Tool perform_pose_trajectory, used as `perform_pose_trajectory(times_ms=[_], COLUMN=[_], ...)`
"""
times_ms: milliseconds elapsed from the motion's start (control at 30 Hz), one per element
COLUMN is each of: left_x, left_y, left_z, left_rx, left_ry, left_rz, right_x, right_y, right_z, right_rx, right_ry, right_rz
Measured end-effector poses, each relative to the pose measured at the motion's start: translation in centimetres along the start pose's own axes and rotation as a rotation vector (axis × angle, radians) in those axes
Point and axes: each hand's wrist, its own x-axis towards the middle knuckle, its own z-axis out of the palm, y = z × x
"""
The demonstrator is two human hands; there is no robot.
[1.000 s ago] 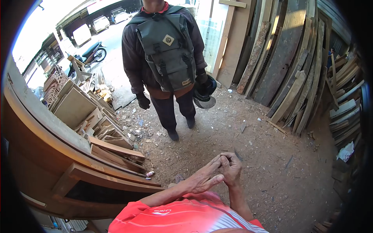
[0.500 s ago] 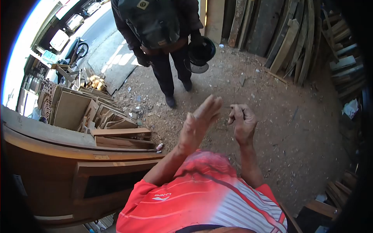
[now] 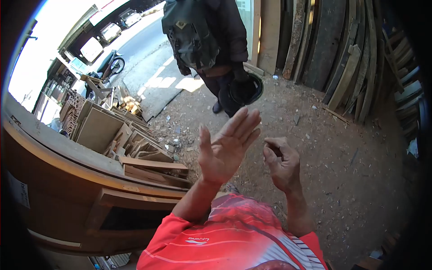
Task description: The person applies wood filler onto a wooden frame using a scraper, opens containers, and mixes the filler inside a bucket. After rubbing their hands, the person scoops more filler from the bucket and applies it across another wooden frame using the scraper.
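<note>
My left hand is raised in front of my chest with the palm showing, its fingers stretched out and the thumb apart. Nothing lies in it. To its right, my right hand is held up with fingers curled toward the thumb. Whether something small sits between those fingertips I cannot make out. The two hands are apart and touch no other object. Beyond them stands a person with a backpack and a dark helmet hanging from one hand.
Wooden planks lean upright at the back right. Board offcuts are stacked at left, beside a wooden cabinet. Chips litter the dirt floor. A motorbike stands by the road.
My left hand has turned to show its palm, with fingers more spread. The person with the helmet has turned and stepped toward the road. My view has shifted left.
</note>
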Motion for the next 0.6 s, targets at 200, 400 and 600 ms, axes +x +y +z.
perform_pose_trajectory(times_ms=[200,400,600], left_x=[-3.6,-7.7,-10.2], left_y=[-3.4,-2.9,-1.1], left_z=[-2.6,-4.2,-7.5], left_rx=[0.467,0.448,0.634], left_ry=[-0.053,0.084,-0.064], left_rz=[-0.156,-0.4,-0.673], right_x=[0.9,-2.7,-4.9], right_y=[-2.9,2.5,4.4], right_z=[2.1,4.7,3.3], right_rx=[-0.235,-0.426,0.045], right_ry=[0.106,-0.137,-0.385], right_rz=[-0.485,-0.435,-0.084])
